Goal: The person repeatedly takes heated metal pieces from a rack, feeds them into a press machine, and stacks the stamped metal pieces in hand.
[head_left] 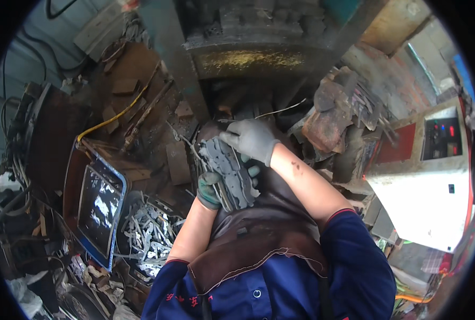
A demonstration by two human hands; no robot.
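Observation:
A thick stack of grey, wavy-edged plates point(229, 173) lies tilted over my lap, on a dark brown leather apron point(280, 197). My left hand point(210, 188), in a green and grey glove, is wrapped round it from below. Its thumb lies on the near left side, and greenish fingertips come out at the right edge. My right hand point(251, 140), in a light grey glove, has its fingers closed at the far upper end of the stack. What those fingertips grip is partly hidden. The material of the plates is unclear.
Left of me stand a blue-rimmed tray point(121, 213) and a heap of shiny grey metal strips point(149, 229). A dark machine frame point(176, 58) rises ahead. Rusty brown slabs point(328, 114) are piled right of it. A white control box point(421, 197) stands at the right.

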